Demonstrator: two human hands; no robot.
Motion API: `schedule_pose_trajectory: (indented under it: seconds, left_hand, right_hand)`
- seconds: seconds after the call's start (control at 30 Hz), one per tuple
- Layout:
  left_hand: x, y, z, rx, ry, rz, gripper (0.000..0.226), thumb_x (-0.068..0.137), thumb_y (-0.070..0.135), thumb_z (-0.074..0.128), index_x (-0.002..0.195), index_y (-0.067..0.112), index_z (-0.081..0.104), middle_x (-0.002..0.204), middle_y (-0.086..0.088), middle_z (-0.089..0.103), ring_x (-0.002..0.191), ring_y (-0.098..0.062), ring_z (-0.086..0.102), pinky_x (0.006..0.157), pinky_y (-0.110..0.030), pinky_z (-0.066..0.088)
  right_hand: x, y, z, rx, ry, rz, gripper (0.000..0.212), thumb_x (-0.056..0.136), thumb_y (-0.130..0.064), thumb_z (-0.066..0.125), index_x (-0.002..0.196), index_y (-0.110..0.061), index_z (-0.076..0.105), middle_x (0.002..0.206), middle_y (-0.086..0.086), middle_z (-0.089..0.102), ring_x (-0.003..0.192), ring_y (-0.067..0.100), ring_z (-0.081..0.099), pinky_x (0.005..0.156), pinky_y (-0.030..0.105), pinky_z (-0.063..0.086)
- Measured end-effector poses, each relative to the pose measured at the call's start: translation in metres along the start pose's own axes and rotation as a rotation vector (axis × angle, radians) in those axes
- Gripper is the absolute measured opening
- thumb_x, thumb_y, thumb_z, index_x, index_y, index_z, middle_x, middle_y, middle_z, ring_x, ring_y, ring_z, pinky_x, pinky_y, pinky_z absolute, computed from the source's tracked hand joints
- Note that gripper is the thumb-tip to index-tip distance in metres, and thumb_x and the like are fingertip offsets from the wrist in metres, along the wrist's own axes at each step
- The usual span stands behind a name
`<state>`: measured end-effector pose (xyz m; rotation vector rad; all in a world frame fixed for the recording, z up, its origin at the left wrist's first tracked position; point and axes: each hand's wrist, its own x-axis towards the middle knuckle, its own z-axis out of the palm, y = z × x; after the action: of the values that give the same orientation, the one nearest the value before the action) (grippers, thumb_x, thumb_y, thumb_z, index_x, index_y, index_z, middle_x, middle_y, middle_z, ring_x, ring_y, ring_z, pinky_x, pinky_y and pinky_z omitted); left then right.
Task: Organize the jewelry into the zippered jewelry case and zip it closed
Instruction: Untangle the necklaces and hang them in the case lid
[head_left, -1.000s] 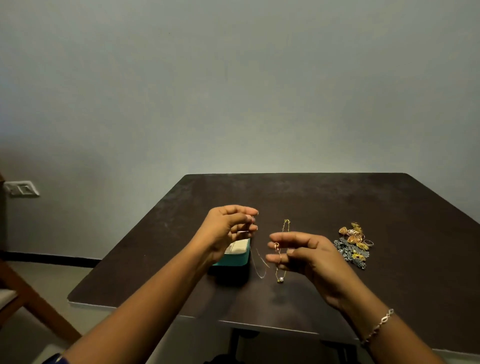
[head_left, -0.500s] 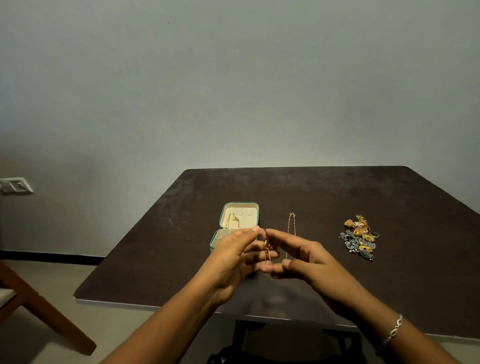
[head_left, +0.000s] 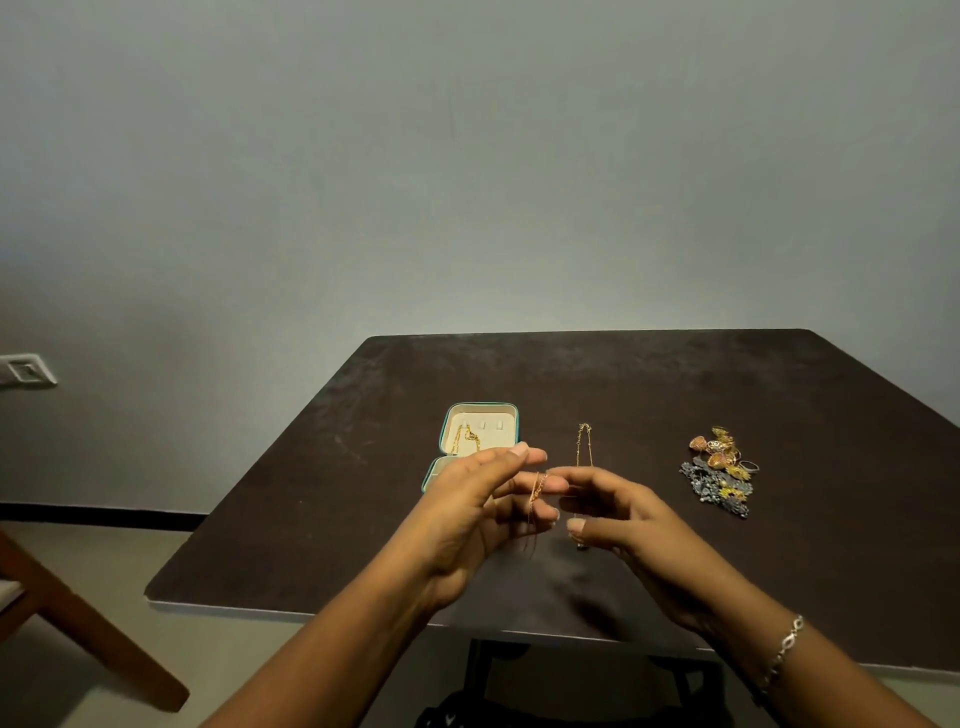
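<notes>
**Thin chain to the case: a short hop left and far**

Looking at a thin chain (head_left: 535, 493), dangling straight down, long axis vertical, above the near middle of the desk (head_left: 311, 493). Pinched near its top at the fingertips of the left hand (head_left: 467, 504), with the other fingers stretched out fairly straight. Just to the right of it is the right hand (head_left: 628, 525): half open, loosely curled, thumb and index well apart, nothing gripped as far as can be seen. Index tip just beside the top of the chain, can't tell if touching.

Key bit: from the chain, need to go left and a little far to reach the jewelry case (head_left: 498, 439). Lying open, lid flat on the far side with a gold piece already in it, base mostly hidden behind the left hand. So nearer the left hand, practically just behind it. Probably makes sense to carry with the left and use the right to steady the loose tail. Guessing at tangles as the main risk with something that fine.

Further right: a second chain (head_left: 584, 447) laid near-to-far on the desk, then a pile of earrings (head_left: 719, 467) well apart. Both outside the case, so plenty left before zipping.
</notes>
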<state>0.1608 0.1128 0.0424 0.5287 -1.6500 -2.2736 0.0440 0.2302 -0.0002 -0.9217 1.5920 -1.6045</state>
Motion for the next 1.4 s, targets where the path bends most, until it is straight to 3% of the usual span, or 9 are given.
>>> schedule_pose_trajectory:
  seconds: [0.13,0.27,0.43,0.57,0.7,0.83,1.07,1.2,1.4]
  left_hand:
    - [-0.001,0.0,0.001,-0.03,-0.043,-0.011,0.038,0.087,0.025,0.051,0.112,-0.003,0.06,0.092,-0.014,0.067,0.058,-0.012,0.052,0.061,-0.025,0.052]
    - [0.0,0.001,-0.001,-0.084,-0.051,0.011,0.047,0.077,0.026,0.055,0.113,-0.004,0.059,0.095,-0.016,0.069,0.053,-0.009,0.05,0.06,-0.025,0.049]
    - [-0.002,0.005,-0.002,-0.104,-0.055,0.02,0.045,0.08,0.024,0.054,0.118,0.001,0.055,0.105,-0.019,0.069,0.059,-0.012,0.058,0.056,-0.023,0.051]
    - [-0.003,0.008,-0.002,-0.066,-0.069,0.006,0.046,0.079,0.028,0.053,0.12,0.007,0.055,0.108,-0.016,0.068,0.07,-0.017,0.065,0.061,-0.025,0.054]
    - [-0.006,0.009,-0.002,-0.052,-0.082,0.001,0.043,0.082,0.029,0.052,0.121,0.012,0.054,0.111,-0.014,0.068,0.073,-0.019,0.066,0.06,-0.026,0.055]
    - [-0.008,0.011,0.001,-0.05,-0.095,0.01,0.044,0.082,0.03,0.051,0.123,0.013,0.053,0.112,-0.011,0.068,0.07,-0.018,0.067,0.056,-0.024,0.054]
    - [-0.009,0.015,0.001,-0.067,-0.138,0.022,0.048,0.082,0.032,0.051,0.125,0.012,0.05,0.115,-0.012,0.066,0.072,-0.018,0.068,0.058,-0.025,0.056]
    - [-0.011,0.023,0.0,-0.1,-0.153,0.058,0.05,0.08,0.032,0.051,0.125,0.01,0.052,0.113,-0.016,0.066,0.076,-0.021,0.068,0.065,-0.029,0.058]
    - [-0.008,0.034,-0.009,-0.172,-0.078,0.049,0.049,0.078,0.034,0.05,0.12,0.01,0.055,0.109,-0.02,0.067,0.092,-0.026,0.068,0.083,-0.034,0.054]
  right_hand:
    - [0.001,0.007,0.006,0.323,-0.115,0.142,0.035,0.079,0.01,0.054,0.11,-0.004,0.062,0.099,0.008,0.07,0.092,0.012,0.066,0.071,0.017,0.053]
    - [0.001,0.015,0.011,0.35,-0.128,0.255,0.032,0.073,-0.008,0.061,0.105,-0.002,0.062,0.102,0.011,0.068,0.102,0.019,0.06,0.08,0.024,0.045]
    - [0.0,0.016,0.011,0.406,-0.127,0.264,0.035,0.075,-0.007,0.068,0.109,0.0,0.06,0.103,0.017,0.068,0.102,0.023,0.06,0.081,0.026,0.044]
    - [0.002,0.016,0.011,0.231,-0.012,0.093,0.032,0.078,0.001,0.059,0.108,-0.012,0.061,0.107,0.009,0.067,0.101,0.016,0.061,0.081,0.023,0.047]
    - [0.002,0.018,0.011,0.057,0.176,-0.267,0.029,0.073,0.002,0.059,0.096,-0.016,0.059,0.103,0.007,0.062,0.097,0.014,0.058,0.071,0.016,0.048]
    - [0.0,0.018,0.013,-0.201,0.224,-0.507,0.041,0.068,-0.001,0.05,0.088,-0.035,0.061,0.106,-0.011,0.054,0.108,0.011,0.053,0.08,0.025,0.047]
    - [0.003,0.028,0.016,-0.478,0.077,-0.417,0.048,0.068,-0.005,0.048,0.102,-0.038,0.058,0.126,-0.009,0.042,0.117,-0.003,0.041,0.086,0.006,0.036]
    - [0.007,0.04,0.012,-0.614,-0.052,-0.317,0.061,0.068,-0.008,0.046,0.104,-0.057,0.055,0.126,-0.016,0.04,0.12,-0.005,0.036,0.088,0.007,0.034]
    - [0.004,0.038,0.013,-0.676,-0.102,-0.349,0.031,0.076,-0.041,0.055,0.107,-0.042,0.057,0.121,-0.016,0.043,0.116,-0.006,0.04,0.089,0.006,0.033]
